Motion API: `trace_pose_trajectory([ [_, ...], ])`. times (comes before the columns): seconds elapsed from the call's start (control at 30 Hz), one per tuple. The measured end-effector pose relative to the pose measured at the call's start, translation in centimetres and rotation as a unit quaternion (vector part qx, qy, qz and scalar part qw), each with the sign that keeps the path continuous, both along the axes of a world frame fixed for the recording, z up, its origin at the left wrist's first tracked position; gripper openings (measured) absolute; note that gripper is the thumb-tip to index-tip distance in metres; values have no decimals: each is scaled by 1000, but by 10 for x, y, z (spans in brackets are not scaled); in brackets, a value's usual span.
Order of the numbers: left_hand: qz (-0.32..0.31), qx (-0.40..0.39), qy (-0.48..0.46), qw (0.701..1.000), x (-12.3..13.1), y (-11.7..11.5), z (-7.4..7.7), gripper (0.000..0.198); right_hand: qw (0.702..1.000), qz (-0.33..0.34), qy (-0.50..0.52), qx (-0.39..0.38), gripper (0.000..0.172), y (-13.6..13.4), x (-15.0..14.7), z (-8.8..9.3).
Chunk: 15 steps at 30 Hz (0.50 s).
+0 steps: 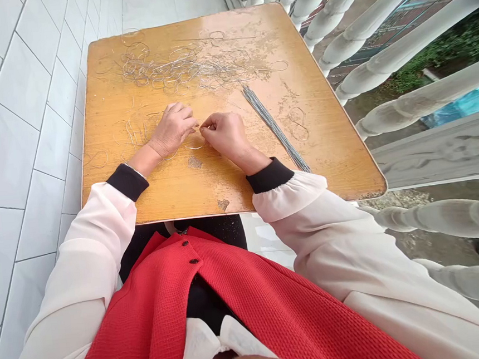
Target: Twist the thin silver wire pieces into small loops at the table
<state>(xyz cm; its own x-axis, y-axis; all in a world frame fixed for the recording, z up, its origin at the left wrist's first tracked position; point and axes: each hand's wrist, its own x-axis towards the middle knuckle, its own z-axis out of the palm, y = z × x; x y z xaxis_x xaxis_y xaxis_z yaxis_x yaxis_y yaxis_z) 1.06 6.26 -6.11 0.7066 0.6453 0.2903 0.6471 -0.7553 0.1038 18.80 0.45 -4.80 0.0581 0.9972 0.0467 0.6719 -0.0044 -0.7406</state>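
Observation:
My left hand point(174, 129) and my right hand point(226, 133) meet above the middle of the wooden table, fingertips almost touching. Both are closed in a pinch on a thin silvery wire point(195, 147), whose curved part shows just below the fingertips; its ends are hidden by the fingers. Short bent wire pieces point(131, 132) lie to the left of my left hand. Beyond both hands spreads a loose heap of curled wires point(187, 66). A bundle of straight grey wires point(274, 123) lies slantwise to the right of my right hand.
The table point(339, 165) has a worn, peeling top. One curled wire point(298, 123) lies near its right side. A white tiled wall point(17, 126) runs close along the left, and a white balustrade point(361, 40) along the right.

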Motion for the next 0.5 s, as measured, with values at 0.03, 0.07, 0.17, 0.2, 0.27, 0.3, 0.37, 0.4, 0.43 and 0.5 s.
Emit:
trace_pose_trajectory([
  [0.03, -4, -16, 2, 1000, -3, 2, 1, 22, 1000, 8, -20, 9, 11, 0, 0, -1],
  [0.07, -5, -33, -9, 999, -7, 4, 3, 24, 999, 19, -40, 13, 9, -1, 0, -2],
  [0.17, 8, -57, -105, 993, -20, 12, 7, 26, 994, 47, -100, 17, 14, -4, -1, -6],
  [0.2, 15, -58, -136, 989, -24, 15, 8, 27, 992, 51, -118, 18, 17, -5, -2, -7],
  [0.27, 32, -57, -183, 981, -31, 22, 10, 28, 988, 53, -145, 20, 21, -7, -2, -6],
  [0.3, 39, -56, -199, 978, -34, 24, 10, 27, 986, 56, -154, 21, 21, -8, -1, -5],
  [0.37, 49, -55, -213, 974, -38, 27, 10, 26, 984, 75, -159, 28, 22, -11, 3, -2],
  [0.4, 48, -58, -209, 975, -39, 27, 9, 25, 983, 92, -155, 31, 22, -12, 4, 0],
  [0.43, 44, -63, -197, 977, -41, 25, 8, 25, 982, 112, -148, 33, 21, -14, 6, 2],
  [0.5, 29, -76, -158, 984, -43, 15, 6, 24, 981, 143, -130, 36, 20, -17, 8, 6],
])
